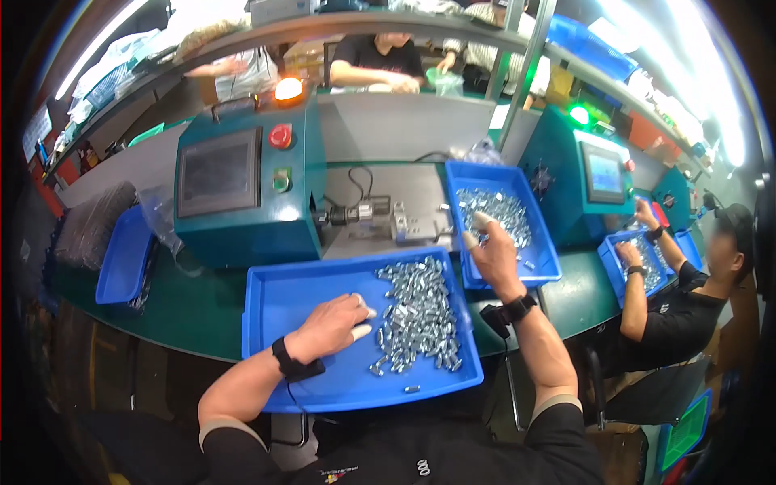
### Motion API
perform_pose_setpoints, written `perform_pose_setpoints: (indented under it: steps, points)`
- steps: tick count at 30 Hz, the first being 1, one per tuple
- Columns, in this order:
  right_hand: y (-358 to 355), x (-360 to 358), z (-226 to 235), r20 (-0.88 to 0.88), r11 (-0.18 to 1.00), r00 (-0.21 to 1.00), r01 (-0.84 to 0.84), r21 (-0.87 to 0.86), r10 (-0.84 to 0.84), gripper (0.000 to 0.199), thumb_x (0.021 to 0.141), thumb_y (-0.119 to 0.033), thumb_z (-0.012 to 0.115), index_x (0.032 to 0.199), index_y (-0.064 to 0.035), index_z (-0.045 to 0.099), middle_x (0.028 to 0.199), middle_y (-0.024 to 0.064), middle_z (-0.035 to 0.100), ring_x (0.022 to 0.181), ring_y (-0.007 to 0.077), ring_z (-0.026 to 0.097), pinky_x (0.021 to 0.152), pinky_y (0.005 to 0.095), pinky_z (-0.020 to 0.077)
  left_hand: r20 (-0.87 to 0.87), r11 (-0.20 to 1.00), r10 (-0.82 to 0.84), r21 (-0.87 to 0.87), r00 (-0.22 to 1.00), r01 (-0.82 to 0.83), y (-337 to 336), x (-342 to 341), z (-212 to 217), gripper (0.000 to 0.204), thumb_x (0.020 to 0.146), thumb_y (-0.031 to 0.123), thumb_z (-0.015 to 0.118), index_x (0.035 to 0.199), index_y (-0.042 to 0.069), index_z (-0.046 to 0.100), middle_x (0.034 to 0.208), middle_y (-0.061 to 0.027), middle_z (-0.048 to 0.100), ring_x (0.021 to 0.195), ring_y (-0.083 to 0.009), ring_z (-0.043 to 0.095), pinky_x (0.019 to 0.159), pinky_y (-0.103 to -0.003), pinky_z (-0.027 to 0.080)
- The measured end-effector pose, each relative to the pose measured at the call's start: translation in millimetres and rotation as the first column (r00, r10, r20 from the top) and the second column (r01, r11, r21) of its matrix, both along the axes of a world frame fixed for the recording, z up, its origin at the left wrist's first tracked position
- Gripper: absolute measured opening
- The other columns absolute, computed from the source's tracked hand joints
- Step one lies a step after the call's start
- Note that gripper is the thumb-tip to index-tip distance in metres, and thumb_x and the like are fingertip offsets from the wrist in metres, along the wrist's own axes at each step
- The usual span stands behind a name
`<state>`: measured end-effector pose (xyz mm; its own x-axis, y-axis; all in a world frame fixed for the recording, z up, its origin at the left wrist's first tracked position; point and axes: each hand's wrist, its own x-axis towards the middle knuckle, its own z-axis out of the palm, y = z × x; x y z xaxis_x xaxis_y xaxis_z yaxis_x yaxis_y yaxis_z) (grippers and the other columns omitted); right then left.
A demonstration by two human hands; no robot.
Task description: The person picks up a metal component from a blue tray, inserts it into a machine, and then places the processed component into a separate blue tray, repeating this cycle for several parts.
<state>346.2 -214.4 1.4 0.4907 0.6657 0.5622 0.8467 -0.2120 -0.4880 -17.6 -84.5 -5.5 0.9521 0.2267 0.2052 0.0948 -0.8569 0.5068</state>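
My left hand [330, 325] is low over the large blue tray [303, 283], its capped thumb and fingers apart beside a heap of small shiny metal fittings [416, 319]. I see nothing between its fingertips. At the right, my right hand [495, 259] reaches over a smaller blue bin [543, 255] with more metal fittings [505, 212]. Its pale-capped thumb and forefinger are apart, and no part shows between them. Left of this bin is a metal clamping fixture [412, 225], facing the spindle [349, 213] of a teal machine [250, 230].
The machine carries a dark screen [218, 172], a red stop button [280, 136] and a lit orange lamp [288, 89]. Another blue tray [125, 257] lies at the left. A second teal machine [558, 182] and a co-worker [671, 299] are to the right; other people work behind the partition.
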Motion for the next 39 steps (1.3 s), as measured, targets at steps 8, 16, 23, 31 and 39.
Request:
perform_pose_setpoints:
  steps: [8,16,23,31,39]
  points:
    - [-61,-34,2,-0.310,0.983,0.945,-0.051,0.177,0.105,0.037,0.103,-0.012,0.074,0.138,0.0007,0.070,0.120,0.0142,0.079,0.108,0.0199,0.075,0.094,0.0350,0.0597,-0.177,0.991,-0.125,0.029,0.976,0.132,-18,10,36,0.034,0.087,0.018,0.085,0.117,0.006,0.074,0.104,-0.0115,0.069,0.099,-0.0353,0.068,0.084,-0.046,0.057]
    - [-101,-53,-26,-0.446,0.960,0.877,-0.056,0.274,0.179,0.038,0.107,-0.009,0.069,0.143,0.0027,0.065,0.126,0.0140,0.077,0.116,0.0194,0.073,0.100,0.0331,0.0582,-0.191,0.976,-0.203,0.042,0.960,0.215,-52,-15,26,0.028,0.090,0.018,0.082,0.114,0.006,0.072,0.100,-0.0104,0.065,0.095,-0.0329,0.067,0.080,-0.045,0.056]
    - [-140,-62,-66,-0.559,0.965,0.823,0.053,0.257,0.103,0.036,0.106,-0.007,0.070,0.141,0.0025,0.066,0.125,0.0127,0.077,0.111,0.0179,0.073,0.098,0.0312,0.0580,-0.262,0.954,-0.233,0.123,0.936,0.272,-54,-6,31,0.023,0.092,0.012,0.077,0.114,0.007,0.072,0.095,-0.0106,0.063,0.090,-0.0327,0.066,0.078,-0.045,0.056]
    - [-134,-66,-60,-0.645,0.951,0.751,0.077,0.299,0.142,0.032,0.105,-0.007,0.070,0.136,0.0013,0.069,0.116,0.0101,0.077,0.101,0.0144,0.073,0.089,0.0273,0.0585,-0.062,0.984,-0.169,0.054,0.984,0.173,-21,42,51,0.025,0.095,0.007,0.077,0.120,0.007,0.075,0.098,-0.0112,0.071,0.090,-0.0293,0.071,0.079,-0.039,0.057]
    - [-132,-67,-54,-0.573,0.946,0.810,0.075,0.314,0.126,0.029,0.102,-0.002,0.072,0.131,0.0013,0.072,0.112,0.0098,0.077,0.094,0.0132,0.073,0.078,0.0263,0.0584,0.044,0.954,0.144,-0.273,0.989,-0.126,46,132,88,0.023,0.098,0.005,0.077,0.121,0.003,0.076,0.105,-0.0036,0.078,0.094,-0.0120,0.071,0.084,-0.030,0.057]
